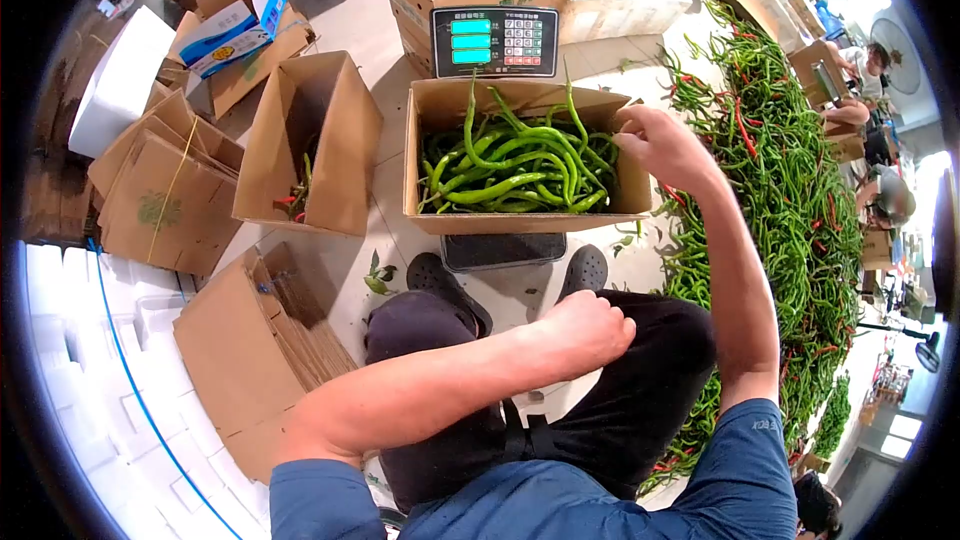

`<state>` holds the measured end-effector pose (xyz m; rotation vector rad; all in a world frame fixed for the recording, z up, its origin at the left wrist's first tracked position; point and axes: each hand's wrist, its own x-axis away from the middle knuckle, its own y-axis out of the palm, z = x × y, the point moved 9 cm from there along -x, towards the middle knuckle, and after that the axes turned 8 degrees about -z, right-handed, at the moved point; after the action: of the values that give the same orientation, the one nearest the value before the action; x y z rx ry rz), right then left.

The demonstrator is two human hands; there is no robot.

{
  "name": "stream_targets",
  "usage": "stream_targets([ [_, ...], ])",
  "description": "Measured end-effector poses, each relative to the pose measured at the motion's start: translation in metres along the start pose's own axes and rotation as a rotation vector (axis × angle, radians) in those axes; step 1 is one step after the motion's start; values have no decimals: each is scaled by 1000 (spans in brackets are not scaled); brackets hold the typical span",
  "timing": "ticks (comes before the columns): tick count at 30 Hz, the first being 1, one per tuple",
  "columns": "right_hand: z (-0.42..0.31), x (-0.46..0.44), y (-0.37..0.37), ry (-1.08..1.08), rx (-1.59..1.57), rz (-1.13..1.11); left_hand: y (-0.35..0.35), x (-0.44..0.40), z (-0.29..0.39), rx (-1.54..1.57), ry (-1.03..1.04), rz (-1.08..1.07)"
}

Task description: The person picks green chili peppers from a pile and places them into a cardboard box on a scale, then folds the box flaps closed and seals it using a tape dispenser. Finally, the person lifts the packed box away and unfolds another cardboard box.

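A cardboard box (530, 223) of long green chili peppers (510, 165) stands on a low scale platform (503, 252) in front of me. My right hand (662, 145) is at the box's right rim, fingers bent and slightly apart, with nothing visible in them. I cannot tell whether it touches the cardboard. Across my body reaches my left arm; my left hand (590, 332) is closed in a fist over my right thigh, and no object shows in it. Behind the box, the scale's display (494, 42) is lit.
A large heap of green chilies with some red ones (770, 230) covers the floor at right. At left are a tall open box (340, 155) with a few peppers, flattened cartons (165, 190) and white foam boxes (80, 370). Other people (870, 65) sit beyond the heap.
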<state>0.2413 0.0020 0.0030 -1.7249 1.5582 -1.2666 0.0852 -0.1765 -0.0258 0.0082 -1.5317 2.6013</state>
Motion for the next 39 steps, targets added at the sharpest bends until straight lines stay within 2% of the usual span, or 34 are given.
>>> stream_targets([
  [4,18,-42,37,22,61,90,-4,-12,5,38,16,80],
  [5,21,-50,47,52,15,44,-4,-17,8,57,27,78],
  [7,17,-56,61,-59,32,64,-8,-22,15,96,43,127],
  [9,16,-60,67,-73,-7,81,-10,-27,17,96,57,139],
  [13,8,-76,93,-131,-102,-29,-11,-35,8,124,44,135],
  [15,-13,-72,97,-266,14,32,-10,-39,5,130,37,112],
  [16,-19,-66,99,-290,198,79,-9,-41,3,134,35,100],
  [19,-60,-48,91,-597,343,173,-16,-42,5,86,40,135],
  [21,-63,-54,104,-523,381,16,-13,-45,5,94,58,134],
  [23,-50,-62,110,-440,437,7,-8,-49,5,68,57,91],
  [25,-23,-73,103,-189,454,-51,-6,-51,6,69,54,67],
  [27,-24,-70,86,-203,352,28,-4,-51,8,62,58,61],
  [29,-46,-60,84,-375,429,194,0,-52,10,66,61,44],
  [30,-54,-61,93,-366,375,66,2,-52,10,69,62,28],
  [31,-60,-61,104,-410,375,86,4,-52,10,70,63,11],
  [35,-76,-76,132,-374,370,-78,11,-51,-2,74,-20,-212],
  [36,-79,-79,135,-348,361,-109,10,-47,-8,129,-39,-44],
  [37,-81,-81,139,-322,354,-143,18,-46,-10,122,-58,-64],
  [39,-92,-81,140,-340,354,-72,18,-40,-17,109,-95,-97],
])
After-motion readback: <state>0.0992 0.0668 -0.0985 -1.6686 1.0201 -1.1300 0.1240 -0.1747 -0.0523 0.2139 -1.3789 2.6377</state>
